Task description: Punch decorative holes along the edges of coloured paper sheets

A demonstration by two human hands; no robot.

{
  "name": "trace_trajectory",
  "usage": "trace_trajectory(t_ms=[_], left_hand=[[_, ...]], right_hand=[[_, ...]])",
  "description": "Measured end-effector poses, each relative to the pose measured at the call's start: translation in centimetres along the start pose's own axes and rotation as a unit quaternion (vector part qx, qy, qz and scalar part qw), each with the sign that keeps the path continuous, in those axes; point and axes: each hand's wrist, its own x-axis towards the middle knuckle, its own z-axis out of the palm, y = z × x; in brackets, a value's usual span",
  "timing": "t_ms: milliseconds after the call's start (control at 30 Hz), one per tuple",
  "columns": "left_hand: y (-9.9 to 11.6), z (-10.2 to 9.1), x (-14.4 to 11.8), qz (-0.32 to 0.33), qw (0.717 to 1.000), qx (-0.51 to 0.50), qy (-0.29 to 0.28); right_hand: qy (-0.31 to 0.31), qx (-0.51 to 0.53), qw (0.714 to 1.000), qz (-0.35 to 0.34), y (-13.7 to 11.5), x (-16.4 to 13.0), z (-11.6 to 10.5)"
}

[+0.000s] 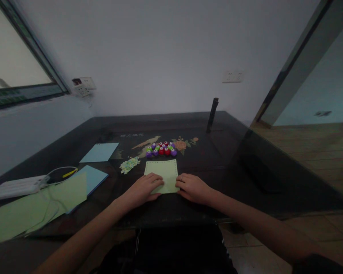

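Left hand (144,188) flat on near-left corner of green sheet (162,175), fingers spread and pressing, not gripping. Right hand (193,188) at near-right edge, fingertips curled on paper. Sheet mid-table (231,152), just before punches (161,149). Risk: thin matte paper sliding on glossy dark top, skewing under uneven pressure. Punched dot border; punches small, rounded plastic.

Dark table (217,160) — green sheet (163,175), paper punches (161,149), blue sheets (100,152), white power strip (15,187), paper bits (129,164)
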Motion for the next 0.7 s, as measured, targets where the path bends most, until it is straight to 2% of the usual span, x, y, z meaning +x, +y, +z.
trace_trajectory(t_ms=[233,367,433,500,600,700], left_hand=[[-0.4,-0.6,0.0,-0.005,1.0,0.021,-0.013],[1.6,-1.8,0.7,0.013,0.997,0.071,0.015],[3.2,-2.0,1.5,0.054,0.995,0.081,0.022],[4.5,-1.3,2.3,0.12,0.989,0.083,0.011],[5.5,0.8,3.5,0.24,0.968,0.078,-0.007],[5.3,3.2,4.3,0.291,0.955,0.052,0.015]], right_hand=[[0.007,-0.01,1.0,-0.012,0.2,0.5,0.2],[0.05,-0.007,0.999,-0.012,0.7,-0.1,-0.2],[0.063,-0.017,0.997,-0.039,1.1,-0.8,-0.4],[0.051,-0.025,0.993,-0.1,1.3,-1.5,-0.5],[0.024,-0.015,0.982,-0.188,1.3,-2.4,-0.2],[0.015,-0.002,0.973,-0.228,1.0,-2.7,0.6]])
